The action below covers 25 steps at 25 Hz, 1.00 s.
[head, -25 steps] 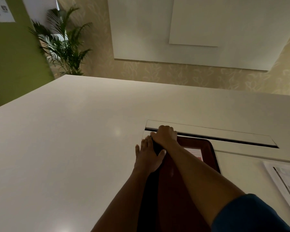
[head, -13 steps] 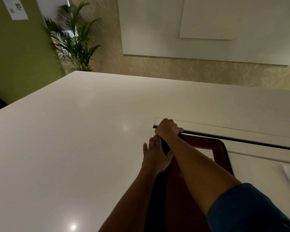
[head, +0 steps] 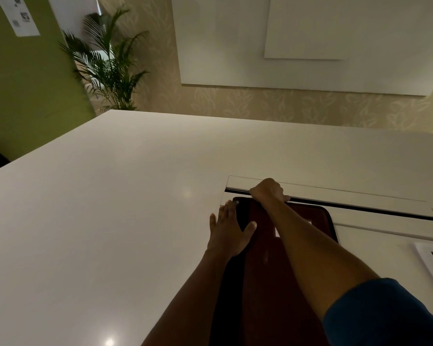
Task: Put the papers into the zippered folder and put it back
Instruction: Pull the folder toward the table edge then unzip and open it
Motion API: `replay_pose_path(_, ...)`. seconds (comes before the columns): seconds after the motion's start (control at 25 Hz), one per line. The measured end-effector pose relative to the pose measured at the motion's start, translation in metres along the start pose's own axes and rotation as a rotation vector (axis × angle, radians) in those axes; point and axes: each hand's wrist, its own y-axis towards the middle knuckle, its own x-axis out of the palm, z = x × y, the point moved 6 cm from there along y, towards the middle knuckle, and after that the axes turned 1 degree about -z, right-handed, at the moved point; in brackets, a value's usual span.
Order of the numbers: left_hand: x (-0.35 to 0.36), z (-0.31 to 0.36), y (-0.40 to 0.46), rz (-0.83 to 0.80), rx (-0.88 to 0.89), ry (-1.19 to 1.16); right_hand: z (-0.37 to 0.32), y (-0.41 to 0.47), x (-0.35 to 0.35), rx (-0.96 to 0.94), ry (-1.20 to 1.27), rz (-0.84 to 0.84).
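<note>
Head view only: you look forward and down, tilted.
Wide-angle, close over the table (head: 110,221); your forearms enter bottom centre, the wall (head: 260,108) and plant (head: 108,63) lie beyond the far edge.

Right hand (head: 269,191), which a second ago sits curled at the far left corner of the zippered folder (head: 263,245) directly above the left hand, now grips the far edge further right along it, beside the slot in the table (head: 98,221). Left hand (head: 229,228), earlier tucked against the right wrist with fingertips touching that hand, now lies apart from it, fingers spread flat over the folder's left edge and thumb out on the cover. That shift exposes the dark far-left corner of the folder, earlier hidden under both hands.
</note>
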Motion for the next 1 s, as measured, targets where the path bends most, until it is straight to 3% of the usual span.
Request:
replay_pose_path(0.36,-0.001,-0.001,0.0,-0.006,0.005,0.014,0.101,0.02,-0.067,0.159,0.043,0.113)
replay_pose_path(0.64,-0.002,0.001,0.001,-0.022,0.008,0.059,0.167,0.015,-0.106,0.22,0.219,0.13)
replay_pose_path(0.8,-0.003,0.001,0.001,-0.02,-0.005,0.055,0.182,0.009,-0.109,0.122,0.34,0.15)
replay_pose_path(1.0,-0.003,0.001,0.002,-0.016,-0.009,0.059,0.199,0.003,-0.11,-0.164,0.356,0.125)
